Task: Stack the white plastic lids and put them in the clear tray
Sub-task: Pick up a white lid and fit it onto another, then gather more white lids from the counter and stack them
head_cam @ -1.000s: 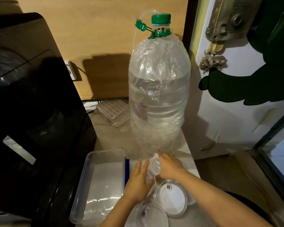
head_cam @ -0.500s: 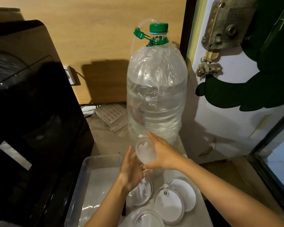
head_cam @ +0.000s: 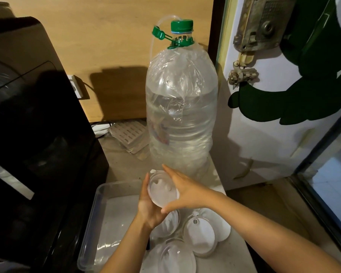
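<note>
A round white plastic lid (head_cam: 161,189) is held on edge above the counter, between both hands. My left hand (head_cam: 146,205) cups its left and lower rim. My right hand (head_cam: 182,191) presses on its right side with fingers spread. Below them, several more white lids lie on the counter: one under my left wrist (head_cam: 168,223), two overlapping at the right (head_cam: 203,236), one at the front (head_cam: 175,259). The clear tray (head_cam: 98,201) stands to the left of the lids and holds nothing.
A large water bottle (head_cam: 181,107) with a green cap stands just behind my hands. A black appliance (head_cam: 34,134) fills the left side, touching the tray. A white door (head_cam: 264,144) is at the right, and the counter edge (head_cam: 242,233) drops off beside the lids.
My right hand lifted one lid from the counter, and my left hand rose to meet it. Both hands now hold that lid between them, above the others.
</note>
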Action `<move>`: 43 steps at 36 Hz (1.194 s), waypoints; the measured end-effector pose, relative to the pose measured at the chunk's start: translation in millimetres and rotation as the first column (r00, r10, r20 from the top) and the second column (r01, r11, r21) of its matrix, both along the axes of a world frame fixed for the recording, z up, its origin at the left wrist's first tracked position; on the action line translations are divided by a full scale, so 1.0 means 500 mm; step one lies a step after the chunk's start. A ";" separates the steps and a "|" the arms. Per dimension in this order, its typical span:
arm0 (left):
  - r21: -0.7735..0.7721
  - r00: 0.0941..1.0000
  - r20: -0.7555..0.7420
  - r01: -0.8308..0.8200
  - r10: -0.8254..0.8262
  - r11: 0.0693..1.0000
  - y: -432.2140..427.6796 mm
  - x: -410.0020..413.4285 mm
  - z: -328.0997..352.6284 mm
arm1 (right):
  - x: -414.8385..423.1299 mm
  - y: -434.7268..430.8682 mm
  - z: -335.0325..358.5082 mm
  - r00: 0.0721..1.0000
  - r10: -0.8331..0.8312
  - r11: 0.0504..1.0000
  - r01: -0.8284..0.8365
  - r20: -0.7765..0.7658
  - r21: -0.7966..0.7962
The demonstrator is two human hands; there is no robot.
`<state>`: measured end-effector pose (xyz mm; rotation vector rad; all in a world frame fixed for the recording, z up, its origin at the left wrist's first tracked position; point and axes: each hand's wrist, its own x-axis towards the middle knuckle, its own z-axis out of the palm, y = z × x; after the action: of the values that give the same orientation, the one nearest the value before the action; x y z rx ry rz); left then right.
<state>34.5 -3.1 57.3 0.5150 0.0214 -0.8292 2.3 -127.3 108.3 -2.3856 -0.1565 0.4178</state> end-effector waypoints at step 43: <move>0.223 0.996 -0.093 0.007 0.014 0.975 0.075 -0.141 -0.094 | -0.111 -0.095 -0.169 0.820 -0.512 0.854 0.519 -0.255 -0.046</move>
<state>-35.8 34.3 10.3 0.6865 0.2045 -0.8517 -53.4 -175.0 23.7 -2.2026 0.5949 0.4520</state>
